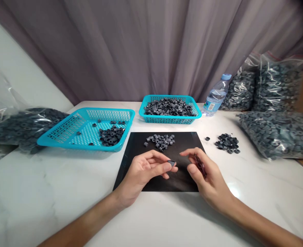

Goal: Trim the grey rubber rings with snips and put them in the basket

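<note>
My left hand (147, 168) hovers over a black mat (141, 144) and pinches a small grey ring piece (171, 162) between thumb and fingertips. My right hand (201, 169) is just to its right, fingers curled around a dark thin object (200, 165) that I cannot make out. A small heap of grey ring pieces (161, 140) lies on the mat beyond both hands.
A turquoise basket (64, 132) with a few rings sits at the left, another basket (196, 111) full of rings behind the mat. A small pile of rings (228, 143) lies at the right. A water bottle (216, 96) and clear bags of rings (277, 132) stand at the right, another bag (20, 125) at the left.
</note>
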`<action>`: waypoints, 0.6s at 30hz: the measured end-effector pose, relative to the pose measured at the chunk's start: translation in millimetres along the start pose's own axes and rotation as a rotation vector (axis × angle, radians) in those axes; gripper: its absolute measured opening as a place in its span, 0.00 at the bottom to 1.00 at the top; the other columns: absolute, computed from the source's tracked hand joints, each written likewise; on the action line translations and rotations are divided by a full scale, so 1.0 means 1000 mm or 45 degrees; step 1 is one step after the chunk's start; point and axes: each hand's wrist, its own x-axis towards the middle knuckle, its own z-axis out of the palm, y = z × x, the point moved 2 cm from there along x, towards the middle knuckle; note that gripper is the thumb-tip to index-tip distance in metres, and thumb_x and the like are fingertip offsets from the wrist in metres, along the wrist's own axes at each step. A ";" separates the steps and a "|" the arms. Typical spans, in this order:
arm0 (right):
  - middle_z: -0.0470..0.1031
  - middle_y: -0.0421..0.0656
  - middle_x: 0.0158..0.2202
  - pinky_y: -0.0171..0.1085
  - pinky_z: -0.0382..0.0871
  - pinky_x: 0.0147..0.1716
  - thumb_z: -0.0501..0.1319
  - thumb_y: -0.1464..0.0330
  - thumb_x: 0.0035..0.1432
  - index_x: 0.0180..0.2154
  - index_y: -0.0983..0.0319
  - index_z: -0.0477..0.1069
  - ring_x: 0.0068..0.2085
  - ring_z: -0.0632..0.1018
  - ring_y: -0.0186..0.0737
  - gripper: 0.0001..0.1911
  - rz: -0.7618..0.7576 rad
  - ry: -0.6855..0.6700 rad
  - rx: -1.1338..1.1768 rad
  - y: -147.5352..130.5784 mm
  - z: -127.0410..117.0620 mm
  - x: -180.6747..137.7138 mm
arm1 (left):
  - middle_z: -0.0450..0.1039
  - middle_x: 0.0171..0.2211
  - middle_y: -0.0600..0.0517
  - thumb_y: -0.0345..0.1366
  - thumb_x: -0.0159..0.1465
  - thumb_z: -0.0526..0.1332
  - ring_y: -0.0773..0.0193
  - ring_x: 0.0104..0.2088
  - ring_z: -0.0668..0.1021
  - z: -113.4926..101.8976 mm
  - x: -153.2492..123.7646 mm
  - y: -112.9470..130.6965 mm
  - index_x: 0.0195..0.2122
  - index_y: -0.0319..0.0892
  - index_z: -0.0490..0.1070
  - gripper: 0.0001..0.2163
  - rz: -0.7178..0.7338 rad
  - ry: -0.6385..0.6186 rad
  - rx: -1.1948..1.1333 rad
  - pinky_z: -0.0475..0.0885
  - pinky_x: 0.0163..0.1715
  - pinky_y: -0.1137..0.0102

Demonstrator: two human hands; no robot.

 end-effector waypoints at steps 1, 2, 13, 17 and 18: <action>0.66 0.39 0.33 0.35 0.68 0.32 0.52 0.59 0.74 0.51 0.56 0.70 0.33 0.71 0.36 0.13 -0.018 -0.016 -0.015 -0.001 -0.001 0.000 | 0.84 0.35 0.49 0.34 0.61 0.74 0.63 0.38 0.86 0.000 0.000 0.000 0.36 0.38 0.78 0.08 0.003 -0.001 0.007 0.74 0.32 0.78; 0.68 0.41 0.36 0.37 0.69 0.36 0.49 0.60 0.75 0.52 0.56 0.70 0.37 0.73 0.38 0.15 -0.039 -0.030 -0.026 -0.002 -0.001 0.000 | 0.84 0.35 0.49 0.34 0.61 0.74 0.63 0.38 0.86 -0.001 0.000 0.000 0.36 0.38 0.78 0.08 0.005 -0.002 0.014 0.74 0.33 0.78; 0.67 0.38 0.25 0.34 0.63 0.27 0.50 0.68 0.76 0.29 0.60 0.66 0.26 0.69 0.33 0.20 -0.184 0.044 -0.129 0.001 -0.001 0.004 | 0.83 0.34 0.49 0.33 0.59 0.75 0.60 0.39 0.86 -0.002 0.001 -0.002 0.35 0.38 0.77 0.08 0.025 0.007 0.018 0.74 0.33 0.75; 0.67 0.38 0.23 0.33 0.61 0.24 0.51 0.70 0.75 0.26 0.60 0.64 0.23 0.69 0.31 0.20 -0.277 0.088 -0.225 0.000 -0.003 0.005 | 0.82 0.35 0.50 0.32 0.59 0.75 0.60 0.38 0.86 -0.001 0.000 -0.003 0.35 0.39 0.77 0.09 0.029 0.009 0.018 0.75 0.32 0.75; 0.67 0.38 0.22 0.33 0.61 0.23 0.51 0.70 0.75 0.26 0.60 0.64 0.23 0.69 0.31 0.20 -0.292 0.098 -0.253 -0.001 -0.004 0.006 | 0.82 0.35 0.50 0.32 0.59 0.75 0.61 0.38 0.86 -0.001 0.000 -0.003 0.35 0.39 0.77 0.09 0.030 0.007 0.016 0.75 0.32 0.75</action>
